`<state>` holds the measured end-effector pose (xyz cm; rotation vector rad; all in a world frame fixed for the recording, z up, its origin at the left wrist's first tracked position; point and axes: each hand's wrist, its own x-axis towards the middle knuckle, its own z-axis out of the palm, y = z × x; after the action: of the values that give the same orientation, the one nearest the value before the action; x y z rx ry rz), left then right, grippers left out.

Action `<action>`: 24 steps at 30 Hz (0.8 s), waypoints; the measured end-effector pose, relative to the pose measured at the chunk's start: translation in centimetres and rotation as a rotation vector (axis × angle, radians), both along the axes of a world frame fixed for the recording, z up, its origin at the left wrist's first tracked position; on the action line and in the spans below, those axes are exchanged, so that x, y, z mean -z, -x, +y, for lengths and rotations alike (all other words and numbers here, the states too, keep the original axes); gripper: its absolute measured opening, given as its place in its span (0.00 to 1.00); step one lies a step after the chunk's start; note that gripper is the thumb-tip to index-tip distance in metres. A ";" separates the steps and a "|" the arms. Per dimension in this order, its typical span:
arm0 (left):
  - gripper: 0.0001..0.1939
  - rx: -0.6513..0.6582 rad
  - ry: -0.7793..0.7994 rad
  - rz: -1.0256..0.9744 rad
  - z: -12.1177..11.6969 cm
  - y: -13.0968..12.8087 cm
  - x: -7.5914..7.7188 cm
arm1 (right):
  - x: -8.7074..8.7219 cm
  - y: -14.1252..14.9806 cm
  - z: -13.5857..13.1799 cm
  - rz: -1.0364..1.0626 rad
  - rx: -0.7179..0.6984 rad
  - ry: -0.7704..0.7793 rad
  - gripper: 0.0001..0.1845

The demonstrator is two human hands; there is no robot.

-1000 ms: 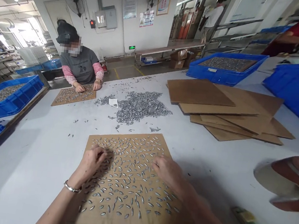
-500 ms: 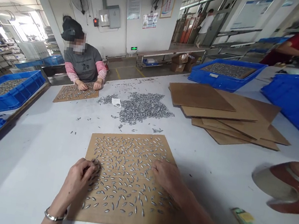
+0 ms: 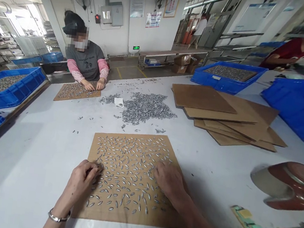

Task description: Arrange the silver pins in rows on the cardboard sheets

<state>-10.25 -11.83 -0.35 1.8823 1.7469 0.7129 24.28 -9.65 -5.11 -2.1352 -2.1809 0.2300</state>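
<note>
A brown cardboard sheet [image 3: 172, 220] lies on the white table in front of me, covered with several small silver oval metal pieces [image 3: 127, 155]. My left hand [image 3: 81, 179] rests on the sheet's left edge, fingers curled and pinched among the pieces. My right hand [image 3: 170, 181] lies palm down on the right part of the sheet, fingers stretched flat over the pieces.
A loose heap of the metal pieces [image 3: 145, 107] lies beyond the sheet. Stacked cardboard sheets [image 3: 224, 111] sit to the right, blue bins [image 3: 228, 77] behind them and at left [image 3: 8, 85]. A co-worker [image 3: 84, 63] works across the table. A red-brown round object [image 3: 287, 184] sits at right.
My left hand has slid from the upper middle of the sheet back to its left edge. My right hand has stayed almost where it was. The view shifted slightly.
</note>
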 end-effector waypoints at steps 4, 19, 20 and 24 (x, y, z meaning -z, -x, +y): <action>0.20 -0.006 -0.001 -0.003 -0.1 0.0 -0.2 | 0.3 0.4 -0.1 -0.076 0.006 0.031 0.11; 0.19 0.048 -0.008 -0.015 -0.3 -0.7 0.1 | -1.5 3.1 -2.2 -0.018 -0.226 0.092 0.14; 0.19 0.060 -0.005 -0.017 -0.3 -0.9 0.2 | -1.6 3.6 -2.2 -0.045 -0.235 0.099 0.15; 0.19 0.088 0.010 -0.014 -0.7 -1.0 0.5 | -2.0 4.5 -2.3 -0.087 -0.279 0.118 0.15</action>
<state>-9.22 -12.49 -0.89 1.9301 1.6454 0.6813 19.77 -11.91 -3.13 -1.9222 -2.5743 0.2945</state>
